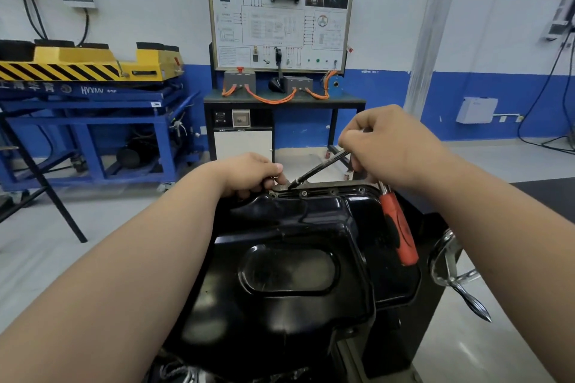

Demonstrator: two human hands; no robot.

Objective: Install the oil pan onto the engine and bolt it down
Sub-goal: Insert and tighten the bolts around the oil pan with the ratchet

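The black oil pan (pixel 289 246) lies sump-up right before the person, with a blue lift table (pixel 93 121) marked 上海华育 and a training board (pixel 280 15) headed 新能源汽车永磁电机控制实训台 behind it. The right hand (pixel 392 146) grips a thin steel rod (pixel 320 169) whose tip meets the pan's far rim. There the left hand (pixel 249 174) pinches a small metal piece (pixel 273 176), while an orange-handled tool (pixel 399 227) slants across the pan's right side, its top hidden under the right hand.
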